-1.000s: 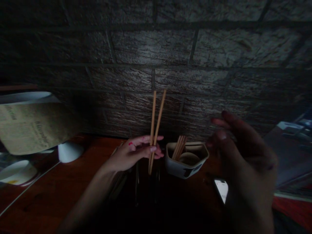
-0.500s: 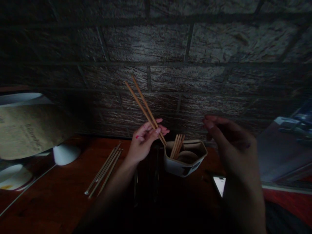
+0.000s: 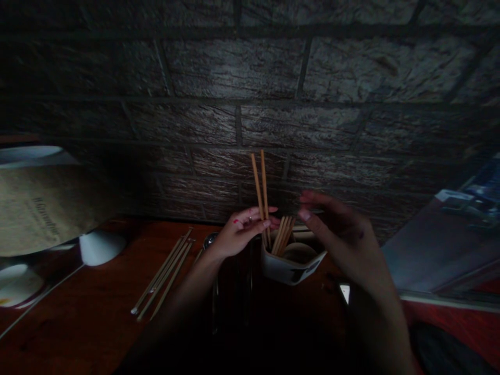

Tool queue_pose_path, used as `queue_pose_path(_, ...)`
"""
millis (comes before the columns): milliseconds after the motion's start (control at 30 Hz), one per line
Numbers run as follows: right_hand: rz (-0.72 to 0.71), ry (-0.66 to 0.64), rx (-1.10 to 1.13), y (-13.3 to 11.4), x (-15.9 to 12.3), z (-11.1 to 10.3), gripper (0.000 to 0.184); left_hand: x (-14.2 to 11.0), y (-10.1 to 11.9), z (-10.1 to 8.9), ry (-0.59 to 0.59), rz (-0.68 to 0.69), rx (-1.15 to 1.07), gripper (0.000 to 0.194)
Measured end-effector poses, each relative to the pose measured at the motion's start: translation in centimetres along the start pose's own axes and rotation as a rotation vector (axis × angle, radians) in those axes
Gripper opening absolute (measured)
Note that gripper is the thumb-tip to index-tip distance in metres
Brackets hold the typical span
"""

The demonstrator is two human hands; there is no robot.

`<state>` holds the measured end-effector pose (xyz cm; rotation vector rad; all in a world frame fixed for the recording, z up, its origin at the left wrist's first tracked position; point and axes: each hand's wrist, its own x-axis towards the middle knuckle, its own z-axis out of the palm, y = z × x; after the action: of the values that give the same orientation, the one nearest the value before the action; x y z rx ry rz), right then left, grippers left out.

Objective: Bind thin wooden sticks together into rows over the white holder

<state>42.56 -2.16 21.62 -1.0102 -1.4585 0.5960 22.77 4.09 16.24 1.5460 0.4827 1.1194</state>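
My left hand (image 3: pixel 242 233) pinches a pair of wooden chopsticks (image 3: pixel 261 187) and holds them upright, their lower ends inside a small white holder (image 3: pixel 287 268) on the wooden table. Several more chopsticks (image 3: pixel 283 235) stand in that holder. My right hand (image 3: pixel 340 235) hovers over the holder's right side with its fingers spread and curved, holding nothing. A loose bundle of chopsticks (image 3: pixel 163 279) lies flat on the table to the left of my left forearm.
A dark brick wall (image 3: pixel 250 104) rises right behind the table. At the left stand a brown paper sheet (image 3: pixel 42 208), a white cup (image 3: pixel 99 246) and a white dish (image 3: pixel 17 284). A lit phone (image 3: pixel 344 292) lies under my right wrist. Laminated sheets (image 3: pixel 437 250) lie at the right.
My left hand swung the pair of chopsticks from tilted left to upright and lowered their ends into the holder. My right hand moved left, closer to the holder.
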Motion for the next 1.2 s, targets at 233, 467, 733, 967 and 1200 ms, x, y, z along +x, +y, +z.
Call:
queue_pose_path(233, -0.021, -0.029, 0.038, 0.7, 0.2, 0.8, 0.032, 0.1, -0.3, -0.7, -0.066, -0.071, 0.022, 0.037)
queue_pose_path(467, -0.005, -0.080, 0.029, 1.4, 0.2, 1.5, 0.034, -0.1, -0.7, -0.8, -0.113, -0.107, 0.126, 0.036)
queue_pose_path(733, -0.027, -0.094, 0.035, 1.6, 0.2, 2.0, 0.030, 0.1, -0.8, -0.6, -0.146, -0.049, 0.230, 0.028)
queue_pose_path(967, -0.057, -0.076, 0.029, 2.1, 0.4, 2.8, 0.026, 0.0, -0.7, -0.3, -0.188, -0.054, 0.253, 0.013)
queue_pose_path(1200, -0.056, -0.108, 0.017, 2.2, 0.4, 2.9, 0.019, 0.0, -0.7, -0.6, -0.251, -0.057, 0.252, 0.013)
